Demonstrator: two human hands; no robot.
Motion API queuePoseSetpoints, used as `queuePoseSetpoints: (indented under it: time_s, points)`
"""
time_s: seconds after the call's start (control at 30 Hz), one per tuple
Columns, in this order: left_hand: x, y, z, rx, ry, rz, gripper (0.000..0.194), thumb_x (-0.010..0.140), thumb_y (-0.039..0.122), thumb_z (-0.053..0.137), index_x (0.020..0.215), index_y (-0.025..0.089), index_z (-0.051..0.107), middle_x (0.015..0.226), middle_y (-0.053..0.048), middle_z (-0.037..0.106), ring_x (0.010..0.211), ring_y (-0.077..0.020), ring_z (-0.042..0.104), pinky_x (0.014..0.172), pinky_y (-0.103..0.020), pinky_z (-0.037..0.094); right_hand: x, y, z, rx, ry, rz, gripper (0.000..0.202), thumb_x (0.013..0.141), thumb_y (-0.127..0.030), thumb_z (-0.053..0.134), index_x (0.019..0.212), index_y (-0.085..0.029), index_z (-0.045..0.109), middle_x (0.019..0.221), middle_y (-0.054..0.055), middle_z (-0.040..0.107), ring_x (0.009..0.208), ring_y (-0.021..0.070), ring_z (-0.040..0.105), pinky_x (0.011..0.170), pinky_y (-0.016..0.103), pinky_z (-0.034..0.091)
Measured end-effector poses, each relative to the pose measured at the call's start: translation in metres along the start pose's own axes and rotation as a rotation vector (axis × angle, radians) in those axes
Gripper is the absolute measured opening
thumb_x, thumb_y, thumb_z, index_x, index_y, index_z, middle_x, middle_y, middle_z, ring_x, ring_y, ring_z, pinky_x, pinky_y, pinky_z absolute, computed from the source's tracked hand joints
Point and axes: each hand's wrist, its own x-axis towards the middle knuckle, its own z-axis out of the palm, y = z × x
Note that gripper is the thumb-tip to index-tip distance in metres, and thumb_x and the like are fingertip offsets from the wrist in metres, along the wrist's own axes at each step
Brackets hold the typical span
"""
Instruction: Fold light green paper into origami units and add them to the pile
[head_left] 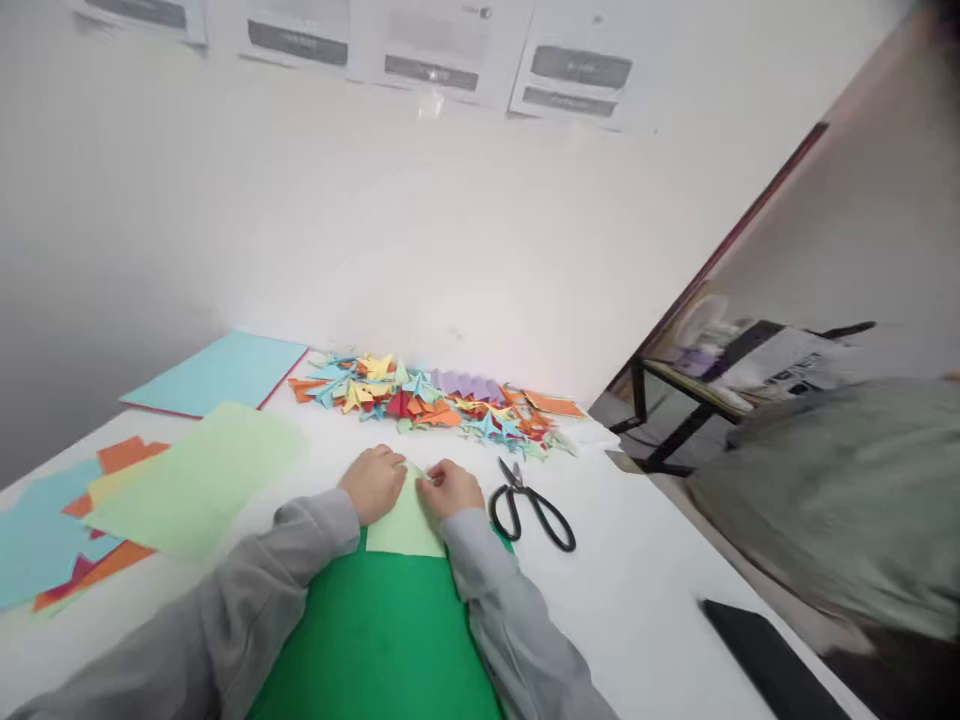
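A pale green sheet of paper (pixel 405 530) is between my two hands, its lower part lying over a bright green surface (pixel 382 640). My left hand (pixel 375 485) is closed at the paper's upper left edge, fingertips pressed on it. On the other side, my right hand (pixel 454 488) pinches the upper right edge with thumb and fingers. The paper narrows toward the top, where the fingertips cover part of it, so I cannot tell how it is folded there. Black-handled scissors (pixel 532 503) lie just right of my right hand, blades slightly apart.
Folded colourful paper pieces (pixel 427 400) are heaped along the wall. To the left are loose coloured sheets (pixel 202 480) and a light blue stack (pixel 217 370). A black flat object (pixel 769 655) lies near the right edge. Someone in grey-green clothing (pixel 840 500) is at far right.
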Motion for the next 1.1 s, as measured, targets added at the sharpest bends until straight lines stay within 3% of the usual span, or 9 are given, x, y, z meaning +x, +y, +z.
queuePoseSetpoints:
  time_s: [0.17, 0.33, 0.5, 0.8, 1.1]
  points:
    - [-0.002, -0.001, -0.004, -0.012, -0.010, 0.031, 0.022, 0.081, 0.019, 0.038, 0.079, 0.015, 0.060, 0.095, -0.006, 0.060, 0.088, -0.0193, 0.048, 0.076, -0.033, 0.040, -0.011, -0.009, -0.001, -0.147, 0.103, -0.302, 0.011, 0.071, -0.017, 0.047, 0.076, -0.018, 0.056, 0.072, 0.004, 0.060, 0.071, 0.0163, 0.054, 0.059, 0.024, 0.037]
    - [-0.006, -0.006, -0.005, -0.016, -0.013, 0.084, 0.022, 0.082, 0.022, 0.038, 0.093, 0.017, 0.056, 0.101, -0.006, 0.057, 0.092, -0.0200, 0.047, 0.074, -0.033, 0.040, -0.017, 0.001, 0.000, -0.153, 0.154, -0.535, 0.013, 0.071, -0.016, 0.046, 0.076, -0.016, 0.058, 0.076, 0.008, 0.059, 0.077, 0.0193, 0.053, 0.067, 0.028, 0.043]
    - [-0.010, -0.009, -0.005, -0.037, 0.015, 0.092, 0.024, 0.082, 0.023, 0.037, 0.099, 0.017, 0.054, 0.104, -0.005, 0.055, 0.094, -0.0190, 0.047, 0.076, -0.033, 0.040, -0.021, 0.013, 0.002, -0.009, 0.150, -0.755, 0.030, 0.071, -0.019, 0.047, 0.098, -0.010, 0.056, 0.104, 0.015, 0.056, 0.095, 0.0225, 0.050, 0.083, 0.034, 0.044]
    - [-0.010, -0.008, -0.006, -0.061, 0.021, 0.106, 0.025, 0.083, 0.022, 0.036, 0.099, 0.017, 0.053, 0.105, -0.006, 0.054, 0.093, -0.0191, 0.046, 0.077, -0.034, 0.039, -0.030, 0.015, -0.006, -0.021, -0.012, -0.838, 0.051, 0.073, -0.031, 0.049, 0.116, -0.004, 0.044, 0.122, 0.019, 0.044, 0.112, 0.0268, 0.041, 0.092, 0.041, 0.038]
    - [-0.010, -0.010, -0.004, -0.126, 0.016, 0.054, 0.026, 0.081, 0.023, 0.038, 0.104, 0.016, 0.049, 0.108, -0.007, 0.054, 0.098, -0.0199, 0.044, 0.081, -0.036, 0.038, -0.033, 0.011, -0.012, -0.070, -0.101, -0.804, 0.058, 0.073, -0.043, 0.049, 0.117, -0.004, 0.046, 0.126, 0.020, 0.040, 0.114, 0.0304, 0.038, 0.092, 0.046, 0.036]
